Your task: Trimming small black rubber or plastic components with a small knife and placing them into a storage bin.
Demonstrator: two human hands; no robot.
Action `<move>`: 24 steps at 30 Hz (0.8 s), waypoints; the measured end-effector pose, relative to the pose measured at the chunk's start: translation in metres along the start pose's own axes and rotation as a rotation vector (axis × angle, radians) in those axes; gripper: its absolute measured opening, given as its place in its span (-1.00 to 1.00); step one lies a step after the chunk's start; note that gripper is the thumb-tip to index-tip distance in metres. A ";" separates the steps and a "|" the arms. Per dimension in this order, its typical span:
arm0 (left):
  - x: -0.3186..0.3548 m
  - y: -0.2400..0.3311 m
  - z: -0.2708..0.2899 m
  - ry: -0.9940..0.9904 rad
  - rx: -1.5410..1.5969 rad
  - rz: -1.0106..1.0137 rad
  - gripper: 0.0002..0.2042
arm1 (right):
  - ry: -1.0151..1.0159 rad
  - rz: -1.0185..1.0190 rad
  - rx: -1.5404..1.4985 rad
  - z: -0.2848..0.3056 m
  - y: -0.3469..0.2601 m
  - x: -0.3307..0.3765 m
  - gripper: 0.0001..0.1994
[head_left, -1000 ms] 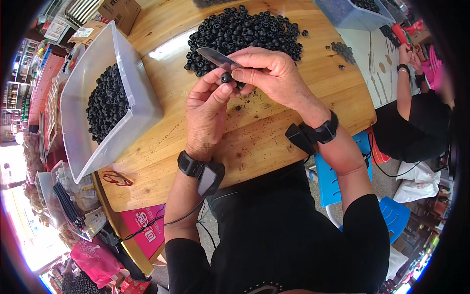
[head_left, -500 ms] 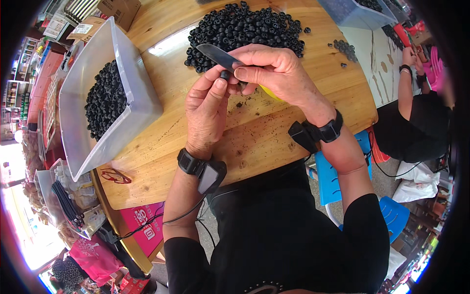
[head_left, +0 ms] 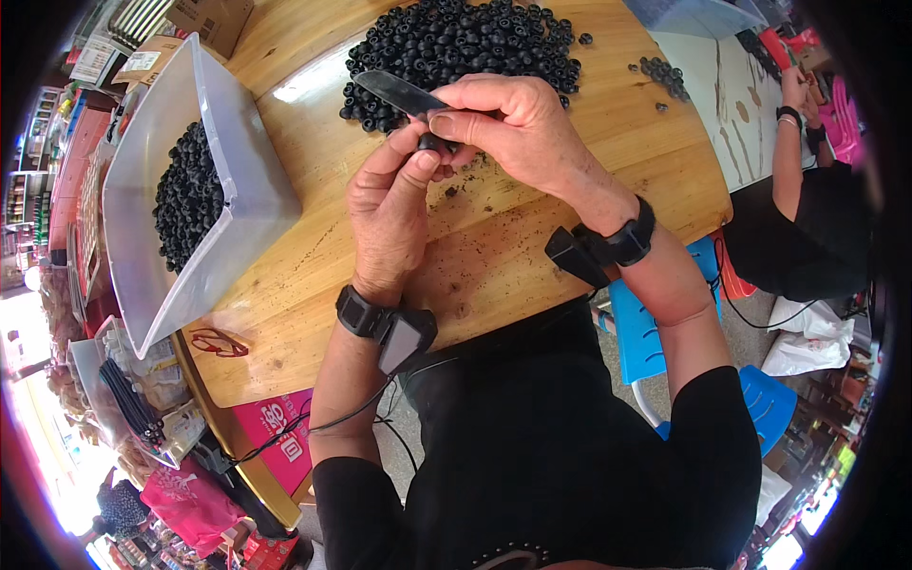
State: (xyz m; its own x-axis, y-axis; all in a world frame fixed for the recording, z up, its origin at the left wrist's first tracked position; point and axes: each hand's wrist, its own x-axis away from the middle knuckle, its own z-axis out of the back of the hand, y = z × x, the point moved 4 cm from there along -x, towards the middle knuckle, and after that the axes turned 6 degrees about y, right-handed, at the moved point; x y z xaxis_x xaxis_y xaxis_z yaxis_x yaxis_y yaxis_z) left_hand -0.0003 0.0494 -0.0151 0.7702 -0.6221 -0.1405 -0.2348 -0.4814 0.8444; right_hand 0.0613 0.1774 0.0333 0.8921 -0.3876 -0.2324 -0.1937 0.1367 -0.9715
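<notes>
Inside the pale wooden worktop's (head_left: 494, 256) near edge, my left hand (head_left: 391, 209) pinches a small round black piece (head_left: 429, 142) while my right hand (head_left: 532, 128), closed round a grey-bladed knife (head_left: 394, 92), has edged left, so likely mid-work.

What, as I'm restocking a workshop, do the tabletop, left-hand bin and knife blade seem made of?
Tabletop: glossy wood, likely varnished; grain lines and a bright reflection show.
Bin: probably smooth plastic; its whitish walls look translucent.
Knife blade: likely metal, from its thin, flat, grey look; finish seems smooth, which metal is unclear.
</notes>
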 end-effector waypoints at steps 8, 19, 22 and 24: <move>-0.004 0.004 0.001 -0.048 0.059 -0.030 -0.75 | -0.095 -0.031 -0.153 -0.001 0.000 0.000 -0.81; -0.004 0.000 0.006 -0.008 -0.032 -0.022 -0.74 | 0.025 0.062 0.035 -0.005 0.005 0.000 -0.84; -0.005 -0.001 0.003 -0.033 -0.031 0.035 -0.73 | 0.000 -0.023 -0.106 -0.001 0.012 -0.003 -0.84; -0.005 0.002 0.001 -0.037 -0.007 0.031 -0.74 | -0.025 -0.073 -0.198 0.000 0.012 -0.002 -0.83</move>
State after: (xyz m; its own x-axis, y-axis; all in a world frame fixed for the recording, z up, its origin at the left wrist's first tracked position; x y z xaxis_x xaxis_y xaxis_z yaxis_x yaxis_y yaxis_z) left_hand -0.0056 0.0512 -0.0131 0.7405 -0.6587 -0.1334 -0.2535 -0.4575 0.8523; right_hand 0.0573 0.1799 0.0223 0.9159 -0.3671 -0.1626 -0.2027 -0.0734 -0.9765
